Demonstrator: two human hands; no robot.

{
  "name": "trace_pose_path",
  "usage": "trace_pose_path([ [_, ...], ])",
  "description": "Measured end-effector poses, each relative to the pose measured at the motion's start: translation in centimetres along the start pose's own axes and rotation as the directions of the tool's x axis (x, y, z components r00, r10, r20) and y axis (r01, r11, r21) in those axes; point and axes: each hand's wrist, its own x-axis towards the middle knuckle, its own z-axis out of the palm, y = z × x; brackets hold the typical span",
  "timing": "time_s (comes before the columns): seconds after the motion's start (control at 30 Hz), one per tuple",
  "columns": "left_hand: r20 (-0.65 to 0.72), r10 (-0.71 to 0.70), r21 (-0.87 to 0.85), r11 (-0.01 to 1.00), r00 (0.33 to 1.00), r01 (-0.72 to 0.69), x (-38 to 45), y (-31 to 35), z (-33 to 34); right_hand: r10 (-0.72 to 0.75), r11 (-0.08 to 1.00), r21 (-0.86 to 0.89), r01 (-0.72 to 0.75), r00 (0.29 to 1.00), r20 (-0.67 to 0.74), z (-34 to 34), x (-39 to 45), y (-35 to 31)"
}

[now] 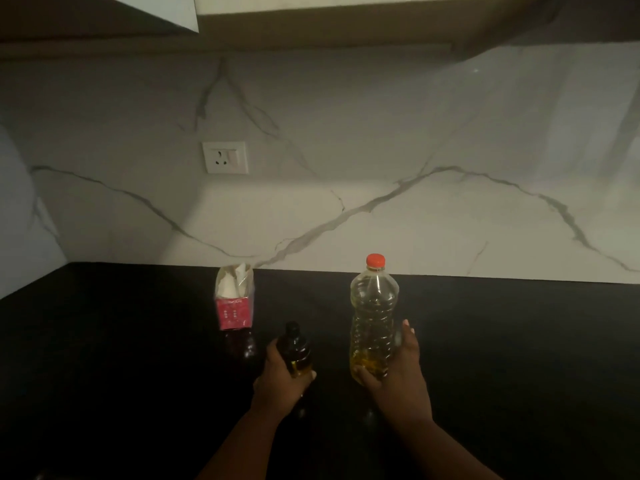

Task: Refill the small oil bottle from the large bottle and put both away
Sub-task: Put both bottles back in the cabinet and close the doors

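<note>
Head view: my left hand (277, 379) grips the small dark oil bottle (295, 349), my right hand (398, 372) wraps the upright large red-capped bottle (372, 320) just beside, over the black counter (121, 358).

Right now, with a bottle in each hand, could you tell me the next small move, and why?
Probably unscrew the red cap: it is on the large bottle, gripped by the right hand, so nothing can pour. The left hand holds the small dark bottle.

On my dark counter (519, 341) I count two bottles: one small dark oil bottle (296, 351) and one large clear bottle (372, 320). One red packet (233, 303). One wall socket (225, 157).
</note>
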Motion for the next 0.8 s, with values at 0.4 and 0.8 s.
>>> trace_pose_path([
  [0.4, -0.047, -0.018, -0.150, 0.989, 0.999, 0.011, 2.0, -1.0, 1.2, 0.132, 0.942, 0.284, -0.177, 0.977, 0.169, 1.4, 3.3, 0.9],
  [0.8, 0.019, 0.101, -0.260, 0.961, 0.995, -0.093, 0.8, 0.0, 0.3, 0.063, 0.944, 0.306, -0.120, 0.980, 0.189, 0.2, 2.9, -1.9],
])
